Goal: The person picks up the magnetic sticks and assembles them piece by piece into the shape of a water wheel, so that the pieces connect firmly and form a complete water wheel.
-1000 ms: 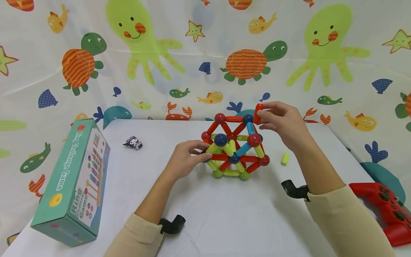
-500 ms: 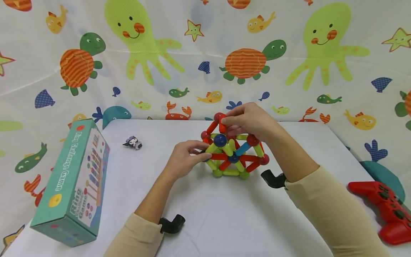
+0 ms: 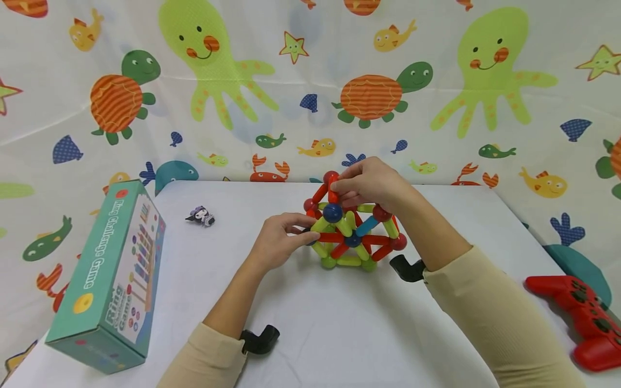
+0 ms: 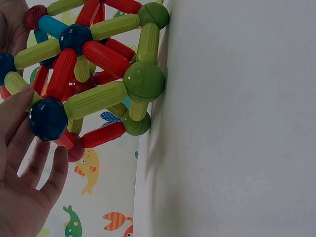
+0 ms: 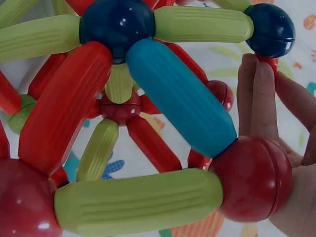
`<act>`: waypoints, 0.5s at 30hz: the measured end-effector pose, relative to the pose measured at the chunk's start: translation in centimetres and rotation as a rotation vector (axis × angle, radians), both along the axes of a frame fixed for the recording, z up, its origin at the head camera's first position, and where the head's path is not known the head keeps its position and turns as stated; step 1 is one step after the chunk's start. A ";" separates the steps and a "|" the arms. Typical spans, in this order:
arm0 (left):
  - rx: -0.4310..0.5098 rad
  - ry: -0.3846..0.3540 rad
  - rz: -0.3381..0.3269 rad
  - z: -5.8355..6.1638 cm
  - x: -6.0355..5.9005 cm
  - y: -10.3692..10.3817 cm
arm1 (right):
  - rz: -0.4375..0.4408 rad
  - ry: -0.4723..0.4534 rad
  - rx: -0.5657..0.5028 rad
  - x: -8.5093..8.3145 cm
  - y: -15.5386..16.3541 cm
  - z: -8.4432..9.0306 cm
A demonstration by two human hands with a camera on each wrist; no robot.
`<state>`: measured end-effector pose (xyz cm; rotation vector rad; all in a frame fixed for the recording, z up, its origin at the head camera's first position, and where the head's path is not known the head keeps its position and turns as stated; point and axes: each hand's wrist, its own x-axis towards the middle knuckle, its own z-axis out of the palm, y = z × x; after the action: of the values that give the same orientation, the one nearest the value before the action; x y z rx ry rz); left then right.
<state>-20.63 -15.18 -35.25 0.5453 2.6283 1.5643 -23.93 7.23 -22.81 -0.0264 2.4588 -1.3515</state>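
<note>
A frame of magnetic sticks and balls, in red, yellow-green and blue, stands on the white table. My left hand holds its left side, thumb and fingers about a blue ball and the stick ends there. Above the frame, my right hand pinches a red stick between thumb and fingers. That stick's lower end meets the blue ball at the front top. Its upper end lies near a red ball; whether they touch cannot be told. The right hand hides the frame's upper back part.
On the left stands a green Ring Challenge Game box. A small dark figure lies near the back left. The red game controller is at the right edge. Behind the table hangs a cloth printed with sea animals.
My right hand has moved left with the red stick, from the frame's right side to above the front blue ball, then slightly down. The left hand and the frame have stayed put.
</note>
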 end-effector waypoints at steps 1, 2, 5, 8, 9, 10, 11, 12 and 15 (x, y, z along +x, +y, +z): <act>-0.001 -0.001 0.000 0.0 0.0 0.0 | 0.007 0.005 0.001 0.0 0.1 -0.1; -0.001 -0.003 0.000 0.0 0.0 0.0 | 0.021 0.016 0.004 -0.1 0.2 -0.1; -0.004 -0.006 0.004 0.0 0.1 0.0 | 0.076 0.078 0.020 -0.2 0.5 -0.4; -0.001 -0.004 0.005 0.0 0.1 0.0 | 0.134 0.153 0.029 -0.2 0.8 -0.7; 0.000 -0.003 0.005 0.0 0.1 0.0 | 0.148 0.172 0.028 -0.2 0.9 -0.7; 0.002 -0.001 0.005 0.0 0.0 0.0 | 0.162 0.186 0.024 -0.2 1.0 -0.8; 0.003 0.000 0.004 0.0 0.0 -0.1 | 0.177 0.202 0.025 -0.2 1.1 -0.9; 0.004 0.002 0.001 0.0 0.0 -0.1 | 0.189 0.216 0.029 -0.1 1.2 -0.9; 0.003 0.007 -0.006 0.1 0.0 -0.1 | 0.240 0.266 0.074 -0.1 1.5 -1.1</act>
<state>-20.61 -15.29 -35.19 0.5602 2.6273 1.5678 -24.07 8.71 -23.90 -0.4974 2.6141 -1.2184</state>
